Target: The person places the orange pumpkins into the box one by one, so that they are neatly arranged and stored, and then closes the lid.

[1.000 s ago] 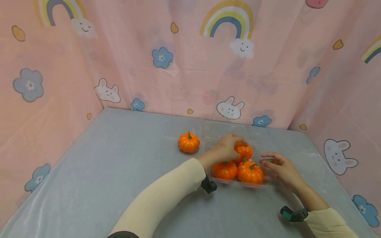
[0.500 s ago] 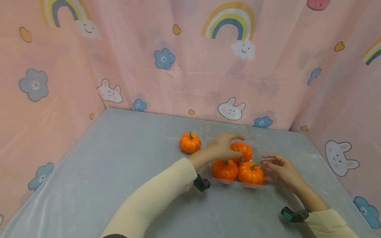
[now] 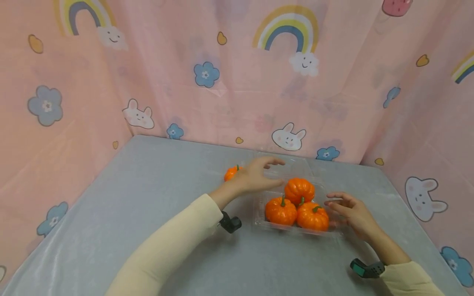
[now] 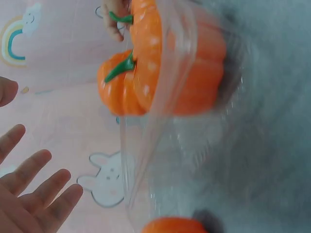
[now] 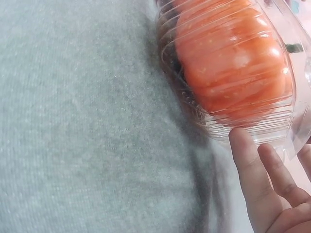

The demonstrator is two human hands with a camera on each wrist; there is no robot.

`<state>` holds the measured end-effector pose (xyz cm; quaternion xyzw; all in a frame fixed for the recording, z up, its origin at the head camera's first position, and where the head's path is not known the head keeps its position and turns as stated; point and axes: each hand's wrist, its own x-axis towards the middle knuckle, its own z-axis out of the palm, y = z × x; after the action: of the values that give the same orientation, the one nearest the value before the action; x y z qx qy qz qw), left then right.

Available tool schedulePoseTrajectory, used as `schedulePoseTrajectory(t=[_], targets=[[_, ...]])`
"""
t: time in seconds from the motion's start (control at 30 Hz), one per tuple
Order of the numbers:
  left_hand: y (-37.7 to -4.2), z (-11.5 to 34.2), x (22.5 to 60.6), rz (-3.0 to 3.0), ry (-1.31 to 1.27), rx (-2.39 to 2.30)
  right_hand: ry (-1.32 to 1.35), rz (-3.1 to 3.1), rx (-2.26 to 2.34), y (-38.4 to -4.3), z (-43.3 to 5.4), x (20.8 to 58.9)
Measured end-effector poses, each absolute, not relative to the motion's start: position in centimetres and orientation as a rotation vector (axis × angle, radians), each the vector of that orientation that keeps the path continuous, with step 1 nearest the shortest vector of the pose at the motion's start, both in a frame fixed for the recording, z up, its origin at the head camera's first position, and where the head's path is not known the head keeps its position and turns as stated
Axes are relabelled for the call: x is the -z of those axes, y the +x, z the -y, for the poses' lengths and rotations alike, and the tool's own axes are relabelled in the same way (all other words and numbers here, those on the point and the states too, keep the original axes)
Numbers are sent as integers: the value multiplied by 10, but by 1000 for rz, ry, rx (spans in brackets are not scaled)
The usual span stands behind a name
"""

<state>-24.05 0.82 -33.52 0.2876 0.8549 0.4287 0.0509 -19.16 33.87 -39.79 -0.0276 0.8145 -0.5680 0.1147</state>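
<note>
A clear plastic clamshell box [image 3: 260, 218] holds three small orange pumpkins: one at front left [image 3: 280, 212], one at front right [image 3: 312, 218] and one behind [image 3: 299, 190]. My left hand [image 3: 255, 176] hovers over the box's back left side, fingers spread and holding nothing; the left wrist view shows them well apart from the fruit. Partly hidden behind that hand is another pumpkin [image 3: 231, 174], on the cloth left of the box. At the box's right wall is my right hand [image 3: 351, 213], its fingers [image 5: 248, 165] loosely extended with the tips right at the ribbed plastic.
The box's transparent lid [image 3: 296, 165] lies folded back towards the curtain. Grey cloth [image 3: 159, 185] covers the table. A pink patterned curtain [image 3: 237, 107] rises behind it and on both sides.
My left hand has let go of the rear pumpkin in the box and moved left, now covering part of the pumpkin outside. The right hand stays by the box.
</note>
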Motion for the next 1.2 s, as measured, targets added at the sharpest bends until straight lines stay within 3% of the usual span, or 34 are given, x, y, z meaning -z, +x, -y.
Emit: schedulePoseTrajectory(t=[1.2], targets=[[-262, 72, 365, -2789, 499, -1386, -74, -2387, 1664, -190, -340, 399]])
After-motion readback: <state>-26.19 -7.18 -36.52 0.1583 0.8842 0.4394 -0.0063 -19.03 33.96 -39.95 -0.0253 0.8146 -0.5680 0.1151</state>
